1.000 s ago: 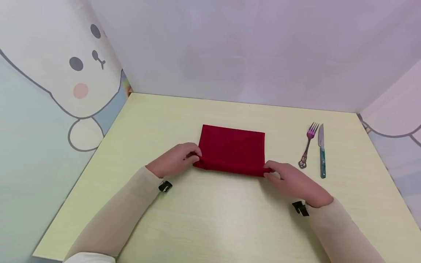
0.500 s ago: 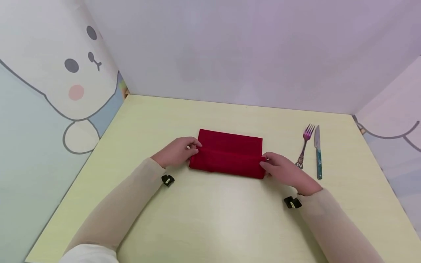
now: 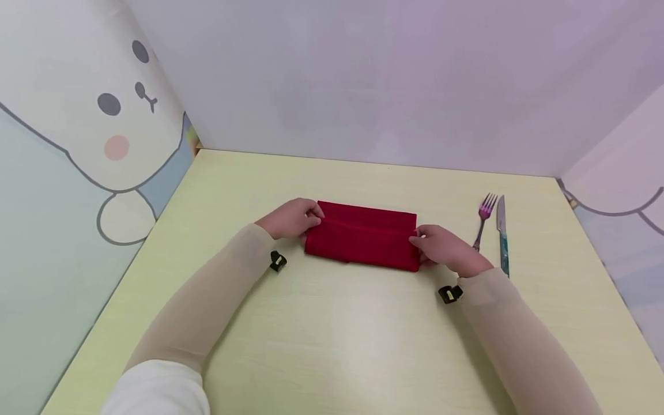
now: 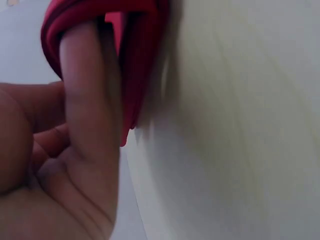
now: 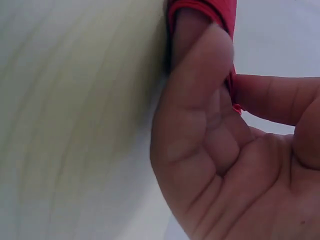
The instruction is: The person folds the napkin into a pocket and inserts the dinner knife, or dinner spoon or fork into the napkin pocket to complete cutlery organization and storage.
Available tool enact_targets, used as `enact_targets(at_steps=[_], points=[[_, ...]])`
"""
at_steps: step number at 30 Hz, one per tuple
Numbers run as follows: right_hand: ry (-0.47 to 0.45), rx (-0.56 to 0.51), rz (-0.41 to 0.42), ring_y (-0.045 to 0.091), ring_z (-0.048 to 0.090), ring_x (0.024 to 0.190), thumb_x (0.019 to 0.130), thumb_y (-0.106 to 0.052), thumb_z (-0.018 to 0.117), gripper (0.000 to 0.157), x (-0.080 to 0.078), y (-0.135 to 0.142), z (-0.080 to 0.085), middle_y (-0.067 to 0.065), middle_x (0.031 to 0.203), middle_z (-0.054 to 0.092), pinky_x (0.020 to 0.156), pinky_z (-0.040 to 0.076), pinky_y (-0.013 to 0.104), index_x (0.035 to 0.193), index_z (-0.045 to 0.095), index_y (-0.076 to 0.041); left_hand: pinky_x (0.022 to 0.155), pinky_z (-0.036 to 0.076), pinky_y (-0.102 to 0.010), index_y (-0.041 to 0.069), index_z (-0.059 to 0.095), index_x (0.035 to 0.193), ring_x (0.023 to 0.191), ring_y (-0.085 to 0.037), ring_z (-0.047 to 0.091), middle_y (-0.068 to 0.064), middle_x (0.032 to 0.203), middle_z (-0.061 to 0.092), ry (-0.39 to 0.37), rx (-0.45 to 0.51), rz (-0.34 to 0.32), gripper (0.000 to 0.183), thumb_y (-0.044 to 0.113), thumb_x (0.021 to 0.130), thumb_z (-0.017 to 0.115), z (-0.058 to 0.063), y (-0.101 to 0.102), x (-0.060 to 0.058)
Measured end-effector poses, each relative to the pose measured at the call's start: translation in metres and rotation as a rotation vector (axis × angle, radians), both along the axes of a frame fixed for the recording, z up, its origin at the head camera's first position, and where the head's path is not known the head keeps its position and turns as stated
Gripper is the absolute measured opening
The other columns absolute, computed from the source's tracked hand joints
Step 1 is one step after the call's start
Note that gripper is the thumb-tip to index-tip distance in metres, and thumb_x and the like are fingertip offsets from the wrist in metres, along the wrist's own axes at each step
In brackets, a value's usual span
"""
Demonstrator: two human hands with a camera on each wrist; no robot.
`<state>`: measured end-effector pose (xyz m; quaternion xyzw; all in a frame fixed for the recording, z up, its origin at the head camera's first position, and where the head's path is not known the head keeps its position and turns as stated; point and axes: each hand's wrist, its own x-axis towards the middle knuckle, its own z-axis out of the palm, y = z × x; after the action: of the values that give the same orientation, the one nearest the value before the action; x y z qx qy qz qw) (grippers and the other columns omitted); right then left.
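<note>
A red cloth napkin (image 3: 363,245) lies in the middle of the table, its near part folded over toward the far edge, where a strip of the layer beneath shows. My left hand (image 3: 293,219) pinches the left end of the fold. At the opposite end, my right hand (image 3: 441,246) pinches the fold between thumb and fingers. In the left wrist view, one finger reaches inside the looped red cloth (image 4: 137,60). The right wrist view likewise has a finger tucked into the rolled cloth (image 5: 227,15), with the thumb against its outer side.
To the right of the napkin lie a fork (image 3: 485,212) with a purplish head and a knife (image 3: 503,233) with a teal handle. My right hand and sleeve overlap the fork's handle end. Walls stand behind and beside the pale table (image 3: 332,340).
Both hands have carried the napkin's near edge away from me, so the folded-over part has grown and the far strip is narrower. The fork and knife stay on the right.
</note>
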<state>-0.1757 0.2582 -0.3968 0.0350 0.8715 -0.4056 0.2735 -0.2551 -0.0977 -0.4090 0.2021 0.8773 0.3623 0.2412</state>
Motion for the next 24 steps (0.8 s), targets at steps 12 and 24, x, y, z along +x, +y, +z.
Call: enact_targets(at_steps=[12, 24], points=[[0.032, 0.077, 0.008, 0.023, 0.067, 0.074, 0.105, -0.015, 0.057, 0.019, -0.004, 0.002, -0.003, 0.012, 0.085, 0.064, 0.072, 0.057, 0.034, 0.091, 0.056, -0.002, 0.073, 0.055, -0.034, 0.006, 0.063, 0.109, 0.07, -0.021, 0.067, -0.009, 0.094, 0.068, -0.066, -0.091, 0.082, 0.014, 0.019, 0.104, 0.063, -0.004, 0.007, 0.001], [0.021, 0.112, -0.018, 0.02, 0.069, 0.076, 0.103, -0.022, 0.063, 0.029, 0.0, 0.001, -0.001, 0.014, 0.096, 0.069, 0.074, 0.058, 0.034, 0.116, 0.057, 0.003, 0.089, 0.054, -0.041, 0.008, 0.046, 0.133, 0.079, -0.024, 0.072, -0.01, 0.096, 0.072, -0.169, 0.094, 0.279, 0.044, 0.036, 0.104, 0.063, 0.001, -0.013, 0.022]])
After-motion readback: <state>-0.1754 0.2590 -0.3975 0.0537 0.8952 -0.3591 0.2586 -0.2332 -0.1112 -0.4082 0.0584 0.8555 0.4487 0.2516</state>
